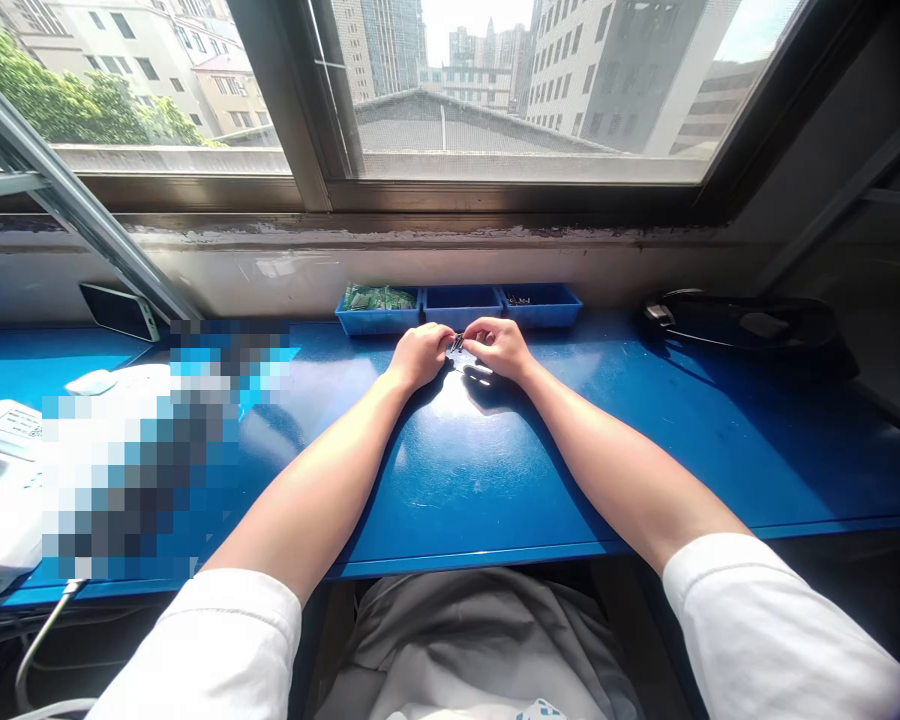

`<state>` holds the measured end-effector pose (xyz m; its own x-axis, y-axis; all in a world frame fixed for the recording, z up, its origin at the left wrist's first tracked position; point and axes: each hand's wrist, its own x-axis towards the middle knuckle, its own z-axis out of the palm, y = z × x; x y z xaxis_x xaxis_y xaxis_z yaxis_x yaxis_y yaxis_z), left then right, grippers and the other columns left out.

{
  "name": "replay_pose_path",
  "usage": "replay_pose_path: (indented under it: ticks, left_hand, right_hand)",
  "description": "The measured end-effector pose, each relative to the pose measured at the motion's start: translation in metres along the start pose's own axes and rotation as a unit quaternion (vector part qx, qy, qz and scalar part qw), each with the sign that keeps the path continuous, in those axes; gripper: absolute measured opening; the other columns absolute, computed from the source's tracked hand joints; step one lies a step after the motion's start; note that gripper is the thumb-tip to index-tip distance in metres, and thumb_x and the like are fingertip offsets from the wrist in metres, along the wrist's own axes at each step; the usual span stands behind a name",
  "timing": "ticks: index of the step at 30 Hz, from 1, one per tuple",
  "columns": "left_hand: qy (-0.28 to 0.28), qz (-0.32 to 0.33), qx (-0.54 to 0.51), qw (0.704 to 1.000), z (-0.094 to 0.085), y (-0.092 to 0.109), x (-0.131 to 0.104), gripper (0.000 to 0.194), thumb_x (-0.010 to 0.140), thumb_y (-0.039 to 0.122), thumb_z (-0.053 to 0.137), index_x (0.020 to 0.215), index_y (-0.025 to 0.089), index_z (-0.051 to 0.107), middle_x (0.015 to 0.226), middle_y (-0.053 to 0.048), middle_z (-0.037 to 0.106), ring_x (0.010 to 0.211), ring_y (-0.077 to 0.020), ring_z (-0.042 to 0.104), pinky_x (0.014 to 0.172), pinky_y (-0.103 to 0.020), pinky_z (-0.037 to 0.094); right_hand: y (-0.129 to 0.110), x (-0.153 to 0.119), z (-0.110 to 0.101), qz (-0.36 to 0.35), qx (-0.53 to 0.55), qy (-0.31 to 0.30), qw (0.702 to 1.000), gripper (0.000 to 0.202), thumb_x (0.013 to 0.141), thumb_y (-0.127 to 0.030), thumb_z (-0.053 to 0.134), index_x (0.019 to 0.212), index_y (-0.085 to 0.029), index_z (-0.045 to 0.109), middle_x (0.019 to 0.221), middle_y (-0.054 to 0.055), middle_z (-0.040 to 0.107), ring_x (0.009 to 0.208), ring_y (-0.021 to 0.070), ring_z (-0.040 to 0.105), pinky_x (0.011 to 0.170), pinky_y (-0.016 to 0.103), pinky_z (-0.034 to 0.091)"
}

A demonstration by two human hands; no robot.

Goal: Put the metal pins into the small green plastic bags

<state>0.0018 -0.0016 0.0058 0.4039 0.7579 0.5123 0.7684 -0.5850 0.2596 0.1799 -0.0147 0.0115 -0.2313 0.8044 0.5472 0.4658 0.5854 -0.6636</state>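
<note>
Both my arms reach forward over the blue table [465, 480]. My left hand [422, 355] pinches a small dark metallic part [457, 343], too small to name. From the other side my right hand [497, 348] holds the same part or one touching it, fingers curled. Just beyond my hands stand three joined blue bins: the left bin [379, 320] holds green circuit boards [379, 298], the middle bin [463, 297] shows a bare inside, and the right bin [544, 316] has small metallic pieces [519, 299] in it.
A phone [120, 312] leans near the wall at the left, beside a metal frame bar [82, 190]. White equipment [4, 500] with a cable [41, 640] and a blurred-out area lie at the left. A black bag-like object [750, 325] rests at the right back.
</note>
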Motion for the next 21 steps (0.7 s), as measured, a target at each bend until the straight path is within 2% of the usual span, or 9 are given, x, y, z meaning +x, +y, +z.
replay_pose_path:
  ticks: [3, 6, 8, 12, 16, 21]
  left_hand:
    - [0.003, -0.01, -0.004, 1.0, 0.0, 0.0, 0.0, 0.028, 0.09, 0.027, 0.046, 0.109, 0.019, 0.065, 0.103, -0.007, 0.068, 0.094, -0.0197, 0.062, 0.085, -0.031, 0.048]
    - [0.014, -0.026, 0.007, 1.0, 0.002, -0.001, 0.0, 0.037, 0.088, 0.028, 0.049, 0.123, 0.018, 0.057, 0.109, -0.008, 0.065, 0.1, -0.0206, 0.06, 0.089, -0.032, 0.047]
    - [0.009, -0.036, 0.026, 0.999, 0.003, -0.002, 0.0, 0.041, 0.087, 0.029, 0.051, 0.126, 0.016, 0.054, 0.112, -0.01, 0.063, 0.103, -0.0224, 0.058, 0.092, -0.034, 0.046]
    - [-0.022, -0.044, 0.067, 0.997, 0.003, -0.002, 0.0, 0.041, 0.086, 0.029, 0.051, 0.125, 0.014, 0.055, 0.117, -0.013, 0.06, 0.109, -0.0258, 0.056, 0.095, -0.037, 0.045]
    - [-0.05, -0.036, 0.089, 0.994, 0.002, -0.001, -0.002, 0.04, 0.087, 0.029, 0.049, 0.123, 0.014, 0.056, 0.117, -0.014, 0.059, 0.109, -0.0278, 0.055, 0.094, -0.039, 0.045]
    - [-0.058, -0.037, 0.089, 0.994, 0.002, -0.001, -0.002, 0.037, 0.087, 0.029, 0.047, 0.12, 0.015, 0.058, 0.116, -0.013, 0.058, 0.109, -0.0273, 0.055, 0.095, -0.039, 0.045]
  right_hand:
    - [0.003, 0.001, -0.001, 0.014, -0.013, 0.016, 1.0, 0.019, 0.072, -0.028, 0.059, 0.083, -0.017, 0.07, 0.081, 0.002, 0.07, 0.071, 0.0162, 0.06, 0.07, 0.029, 0.05]
    - [0.009, 0.004, -0.004, 0.021, -0.074, 0.072, 0.994, 0.027, 0.074, -0.024, 0.055, 0.096, -0.018, 0.069, 0.097, 0.004, 0.07, 0.085, 0.0193, 0.061, 0.081, 0.033, 0.049]
    - [0.014, 0.006, -0.007, 0.037, -0.136, 0.111, 0.984, 0.037, 0.074, -0.022, 0.053, 0.108, -0.018, 0.066, 0.109, 0.006, 0.068, 0.1, 0.0226, 0.057, 0.092, 0.038, 0.046]
    - [0.022, 0.009, -0.014, 0.112, -0.228, 0.141, 0.957, 0.055, 0.073, -0.021, 0.052, 0.128, -0.014, 0.054, 0.132, 0.008, 0.055, 0.117, 0.029, 0.045, 0.1, 0.046, 0.039]
    - [0.03, 0.01, -0.018, 0.185, -0.264, 0.14, 0.936, 0.069, 0.071, -0.025, 0.056, 0.137, -0.012, 0.042, 0.146, 0.012, 0.038, 0.12, 0.0348, 0.038, 0.099, 0.052, 0.036]
    - [0.035, 0.009, -0.023, 0.27, -0.275, 0.138, 0.912, 0.079, 0.068, -0.028, 0.058, 0.142, -0.012, 0.033, 0.153, 0.014, 0.023, 0.119, 0.0395, 0.034, 0.097, 0.058, 0.033]
